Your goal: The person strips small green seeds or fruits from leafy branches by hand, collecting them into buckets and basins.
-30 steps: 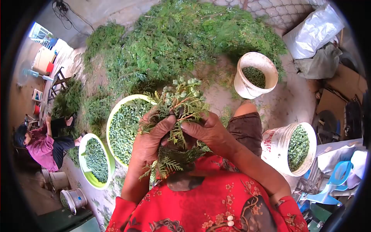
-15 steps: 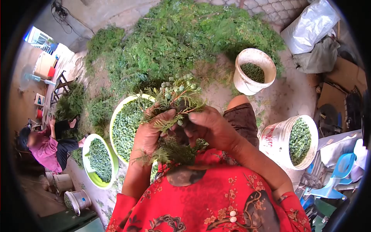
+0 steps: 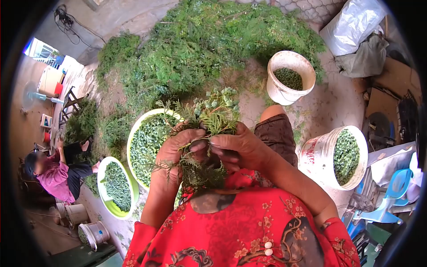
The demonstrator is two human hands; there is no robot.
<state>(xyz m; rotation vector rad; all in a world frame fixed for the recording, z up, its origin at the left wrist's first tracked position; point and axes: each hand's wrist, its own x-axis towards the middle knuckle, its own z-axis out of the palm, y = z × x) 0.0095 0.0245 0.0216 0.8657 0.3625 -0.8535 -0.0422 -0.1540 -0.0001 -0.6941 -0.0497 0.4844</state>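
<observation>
Both hands grip a leafy evergreen sprig that carries pale blue-green, berry-like cones at its top. My left hand is closed round the sprig's stems, with feathery twigs hanging below its fingers. My right hand pinches the same sprig from the other side, its thumb close to the left thumb. Parts of the fingers are hidden by foliage and shadow. Just beyond my left hand stands a large green-rimmed tub filled with green cones.
A heap of cut evergreen branches covers the ground ahead. White buckets with cones stand on the right. Another tub of cones is at left, near a seated person. Sacks and a blue plastic chair lie farther right.
My hands have drawn closer together on the sprig, and its cone-bearing top has shifted slightly right. The view has moved a little.
</observation>
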